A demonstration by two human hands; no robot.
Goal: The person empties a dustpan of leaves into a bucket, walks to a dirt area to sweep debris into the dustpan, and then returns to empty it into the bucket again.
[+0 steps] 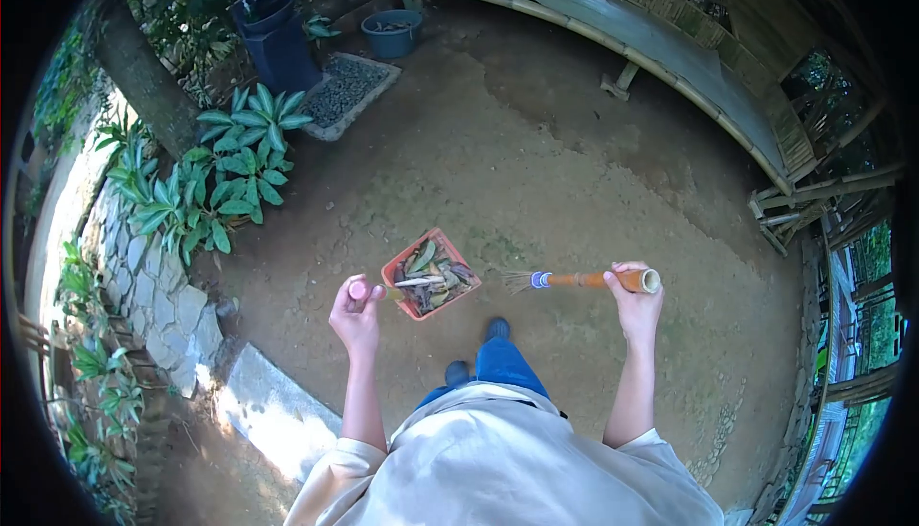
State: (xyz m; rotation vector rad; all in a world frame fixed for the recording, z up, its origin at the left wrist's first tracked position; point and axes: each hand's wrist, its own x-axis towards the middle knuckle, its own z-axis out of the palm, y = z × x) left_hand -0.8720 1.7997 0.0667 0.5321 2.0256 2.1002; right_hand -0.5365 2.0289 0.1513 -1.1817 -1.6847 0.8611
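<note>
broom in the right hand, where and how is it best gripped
Probably by the bamboo handle, near its open end where the right hand holds it, coming from the right side: that end is thicker and looks rigid, while the thin bristles splay out to the left.

Left hand (356, 317) grips the leaf-filled dustpan's (389, 275) handle; right hand (635, 298) holds a broom (574, 279).
</note>
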